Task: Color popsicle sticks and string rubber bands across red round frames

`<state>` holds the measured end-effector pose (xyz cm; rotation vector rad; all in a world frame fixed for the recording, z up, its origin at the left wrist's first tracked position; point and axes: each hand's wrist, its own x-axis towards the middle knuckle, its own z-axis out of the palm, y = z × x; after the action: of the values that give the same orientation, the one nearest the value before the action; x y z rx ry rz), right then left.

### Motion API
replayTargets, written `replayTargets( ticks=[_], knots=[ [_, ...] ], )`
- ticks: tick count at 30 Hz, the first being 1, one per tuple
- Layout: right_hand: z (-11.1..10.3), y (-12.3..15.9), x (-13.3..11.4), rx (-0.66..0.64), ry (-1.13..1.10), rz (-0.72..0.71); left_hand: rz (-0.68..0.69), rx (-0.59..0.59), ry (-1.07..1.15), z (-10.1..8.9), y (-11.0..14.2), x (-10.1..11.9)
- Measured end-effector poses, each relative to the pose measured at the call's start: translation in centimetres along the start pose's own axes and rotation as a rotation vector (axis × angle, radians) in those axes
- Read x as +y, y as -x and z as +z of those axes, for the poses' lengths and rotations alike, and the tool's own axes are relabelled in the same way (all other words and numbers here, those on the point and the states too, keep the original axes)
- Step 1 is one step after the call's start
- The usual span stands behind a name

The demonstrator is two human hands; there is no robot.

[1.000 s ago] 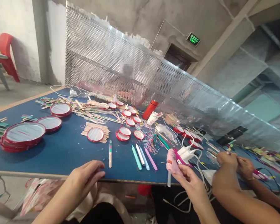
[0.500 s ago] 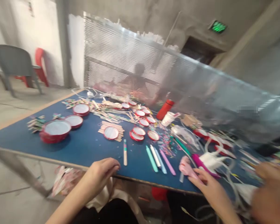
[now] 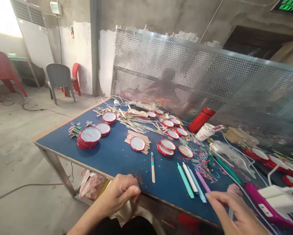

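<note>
My left hand (image 3: 126, 190) rests at the table's front edge with its fingers curled in; nothing shows in it. Just beyond it lies a wooden craft stick (image 3: 153, 167) with coloured bands at its upper end. The thumb and forefinger of my right hand (image 3: 234, 209) are closed at the near end of a purple pen (image 3: 202, 179). Beside that pen lie a light blue pen (image 3: 197, 185), a white pen (image 3: 190, 178) and a mint green pen (image 3: 185, 180). A pink object (image 3: 234, 190) is partly hidden behind my right hand.
On the blue table (image 3: 117, 163) stand red-rimmed round tins (image 3: 90, 135), piled sticks (image 3: 134, 124) and scattered small coloured bands (image 3: 202, 163). A red bottle (image 3: 201, 120) and paper cup (image 3: 205, 131) stand further back. A magenta power strip (image 3: 266, 207) with cables lies right; perforated metal sheeting (image 3: 197, 75) rises behind.
The view has swung left. My right hand has left the pink object and moved to the purple pen. My left hand remains curled at the table edge.
</note>
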<state>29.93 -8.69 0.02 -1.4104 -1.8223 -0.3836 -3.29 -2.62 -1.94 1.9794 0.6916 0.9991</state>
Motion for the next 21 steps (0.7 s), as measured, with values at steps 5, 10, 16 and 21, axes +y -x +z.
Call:
replayTargets(
  ticks=[5, 10, 16, 21],
  knots=[
    [3.5, -2.9, -4.3, 0.008, -0.047, -0.133, 0.065, 0.076, -0.195, 1.4, 0.1, 0.1],
    [5.8, -2.9, -4.8, -0.028, -0.045, -0.148, 0.089, 0.084, -0.284, 2.0, 0.0, 0.1],
    [6.2, -2.7, -3.9, -0.060, -0.045, -0.115, 0.020, 0.042, -0.315, 1.5, -0.6, 0.4],
    [6.2, -2.4, -5.3, -0.122, -0.150, -0.104, -0.088, -0.030, -0.355, 0.9, -1.8, 0.7]
  ],
)
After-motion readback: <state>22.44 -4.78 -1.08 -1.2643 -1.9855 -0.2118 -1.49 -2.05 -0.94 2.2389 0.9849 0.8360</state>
